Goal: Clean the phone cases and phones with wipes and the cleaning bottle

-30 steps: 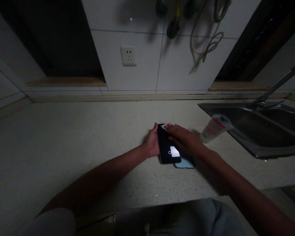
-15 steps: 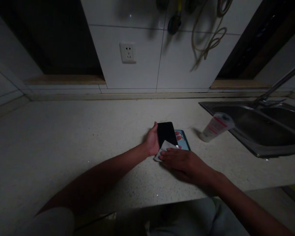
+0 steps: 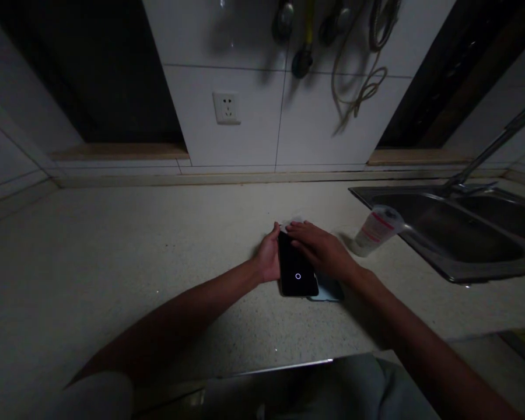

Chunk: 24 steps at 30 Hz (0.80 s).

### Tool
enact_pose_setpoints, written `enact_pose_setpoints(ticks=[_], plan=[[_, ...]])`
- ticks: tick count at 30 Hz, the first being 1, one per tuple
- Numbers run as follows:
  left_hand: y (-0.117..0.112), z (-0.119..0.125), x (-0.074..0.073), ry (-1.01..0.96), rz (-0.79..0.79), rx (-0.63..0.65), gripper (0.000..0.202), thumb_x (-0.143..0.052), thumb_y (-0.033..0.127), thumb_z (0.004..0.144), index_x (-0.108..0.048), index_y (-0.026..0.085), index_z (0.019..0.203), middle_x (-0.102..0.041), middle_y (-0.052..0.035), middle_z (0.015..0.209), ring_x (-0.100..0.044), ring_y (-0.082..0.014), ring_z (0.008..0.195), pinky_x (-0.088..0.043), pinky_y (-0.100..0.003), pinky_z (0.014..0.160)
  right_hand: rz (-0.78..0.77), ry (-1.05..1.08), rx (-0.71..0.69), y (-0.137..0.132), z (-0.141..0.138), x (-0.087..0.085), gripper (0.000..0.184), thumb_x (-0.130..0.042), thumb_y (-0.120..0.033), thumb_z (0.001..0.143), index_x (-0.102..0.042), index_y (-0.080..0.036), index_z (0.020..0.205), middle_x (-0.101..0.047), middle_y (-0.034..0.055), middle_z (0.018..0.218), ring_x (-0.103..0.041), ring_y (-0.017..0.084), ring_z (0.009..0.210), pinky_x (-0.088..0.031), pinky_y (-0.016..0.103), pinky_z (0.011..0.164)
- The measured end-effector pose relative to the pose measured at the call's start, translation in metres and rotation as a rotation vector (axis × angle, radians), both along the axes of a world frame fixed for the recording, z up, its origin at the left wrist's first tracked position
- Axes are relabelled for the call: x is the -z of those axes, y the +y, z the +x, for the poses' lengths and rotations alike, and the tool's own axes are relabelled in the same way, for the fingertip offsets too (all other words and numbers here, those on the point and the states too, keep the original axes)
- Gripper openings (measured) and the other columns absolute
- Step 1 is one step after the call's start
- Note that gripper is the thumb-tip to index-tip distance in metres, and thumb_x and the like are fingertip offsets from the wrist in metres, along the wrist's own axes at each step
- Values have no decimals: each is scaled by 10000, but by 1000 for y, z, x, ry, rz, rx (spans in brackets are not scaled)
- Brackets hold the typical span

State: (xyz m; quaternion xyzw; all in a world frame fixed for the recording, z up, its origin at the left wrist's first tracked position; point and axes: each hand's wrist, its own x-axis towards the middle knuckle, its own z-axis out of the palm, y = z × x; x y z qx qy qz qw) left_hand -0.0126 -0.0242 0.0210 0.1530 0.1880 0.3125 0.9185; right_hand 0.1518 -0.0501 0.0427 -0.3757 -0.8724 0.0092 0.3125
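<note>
A black smartphone (image 3: 296,268) lies face up, its screen dark but for a small white ring near the lower end. My left hand (image 3: 269,256) grips its left edge, thumb along the upper corner. Across the phone's upper end, my right hand (image 3: 317,245) presses a white tissue (image 3: 294,220), mostly hidden beneath its fingers. Partly under the phone and my right hand is a light blue phone case (image 3: 328,290), its lower right part showing on the counter.
To the right stands a clear plastic cup (image 3: 376,230) with red print, beside the steel sink (image 3: 448,274) and its faucet (image 3: 481,157). A pale speckled counter (image 3: 135,239) runs along the tiled wall, which holds a socket (image 3: 226,108) and a hanging cord (image 3: 363,93).
My right hand has moved with the tissue from the phone's lower end up to its upper end. A white ring now shows on the screen. The view has shifted slightly.
</note>
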Motion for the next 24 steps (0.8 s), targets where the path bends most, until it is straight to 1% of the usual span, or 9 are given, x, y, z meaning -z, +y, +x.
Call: enact_pose_setpoints(ticks=[3,7,10,13,15,17,20,22,24], plan=[[-2,0,-6,56,-46,-33,603,-366,655,950,-687,156,1060,-724,-106,875,-677,-254,842,-454,-403,901,1,-46,7,11,-15,-6,312,-535,-241,979,-664,-248,1262,-695,83,1290,-626,262,1240,-454,541,1112],[-2,-2,-8,105,-72,-54,622,-350,659,953,-682,133,964,-715,-112,808,-679,-246,786,-472,-396,871,-67,-17,-6,23,-22,-13,272,-530,-234,968,-714,-241,1169,-736,85,1200,-678,268,1124,-543,476,965],[-4,-3,-8,81,-5,-42,634,-318,642,967,-678,120,989,-726,-134,834,-696,-265,780,-485,-426,863,-189,189,1,28,-18,-12,249,-545,-267,951,-743,-258,1102,-765,64,1107,-706,245,1027,-547,438,912],[-5,-4,-8,39,46,-6,660,-288,642,968,-668,107,1035,-730,-155,858,-708,-297,785,-493,-463,858,-393,501,53,28,-13,-7,263,-581,-386,928,-767,-233,1034,-777,63,992,-716,227,882,-562,388,801],[-5,-5,-6,23,58,16,691,-271,647,966,-661,84,1060,-727,-175,870,-711,-304,801,-499,-446,843,-519,649,90,27,-11,-4,330,-600,-472,904,-774,-212,1008,-771,70,927,-696,216,768,-550,354,681],[-3,-6,-3,31,58,37,720,-263,661,961,-654,69,1084,-724,-186,870,-710,-299,802,-506,-422,816,-587,741,83,25,-11,-1,373,-622,-524,878,-776,-210,1007,-766,82,947,-672,204,723,-526,337,628],[-1,-7,0,91,54,18,723,-263,678,954,-661,89,1085,-721,-163,822,-704,-270,732,-520,-390,752,-662,842,52,24,-13,1,435,-630,-562,863,-752,-222,1106,-757,93,1038,-647,183,697,-521,344,632],[0,-6,0,171,35,-19,705,-267,671,960,-676,99,1000,-709,-147,761,-687,-239,655,-523,-349,674,-693,880,43,23,-15,3,502,-619,-575,869,-713,-212,1203,-751,92,1036,-640,182,712,-532,369,679],[-1,-4,-3,253,-8,-82,655,-292,645,973,-669,118,877,-675,-111,665,-646,-195,556,-500,-296,573,-674,884,21,23,-18,5,548,-614,-581,873,-685,-200,1260,-745,81,1012,-651,203,810,-533,404,788]])
